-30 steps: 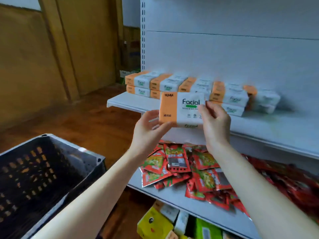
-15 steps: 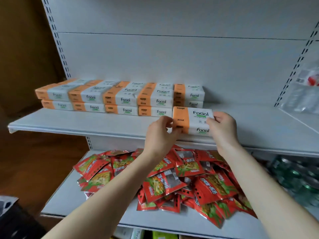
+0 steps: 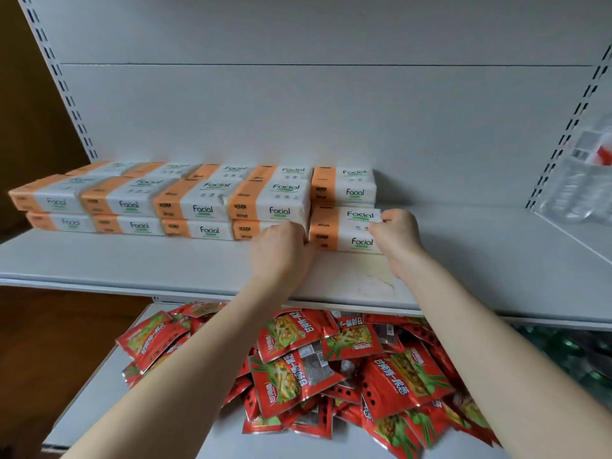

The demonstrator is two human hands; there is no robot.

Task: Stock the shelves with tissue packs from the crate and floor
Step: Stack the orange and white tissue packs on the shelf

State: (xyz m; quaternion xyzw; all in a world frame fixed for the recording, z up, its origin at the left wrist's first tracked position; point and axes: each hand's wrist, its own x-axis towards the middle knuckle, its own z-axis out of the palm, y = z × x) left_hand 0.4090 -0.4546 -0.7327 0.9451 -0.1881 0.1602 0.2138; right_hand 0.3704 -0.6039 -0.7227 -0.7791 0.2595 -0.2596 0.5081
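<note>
An orange-and-white "Facial" tissue pack (image 3: 344, 228) lies on the white shelf (image 3: 496, 260), at the right end of the front row. My left hand (image 3: 281, 250) grips its left end with curled fingers. Its right end is pinched by my right hand (image 3: 395, 235). Left of it, stacked tissue packs (image 3: 198, 202) fill two layers in two rows. Another stacked pack (image 3: 344, 185) sits right behind the held one.
Bare shelf surface stretches to the right of the held pack. Below, a lower shelf (image 3: 99, 392) holds a heap of red snack packets (image 3: 331, 366). Clear plastic bags (image 3: 579, 180) sit at the far right. Green bottles (image 3: 569, 356) show at the lower right.
The pack has gone from the air in front of the shelf down onto the shelf, beside the stacked row. Both hands followed it inward. The view swung right, away from the crate.
</note>
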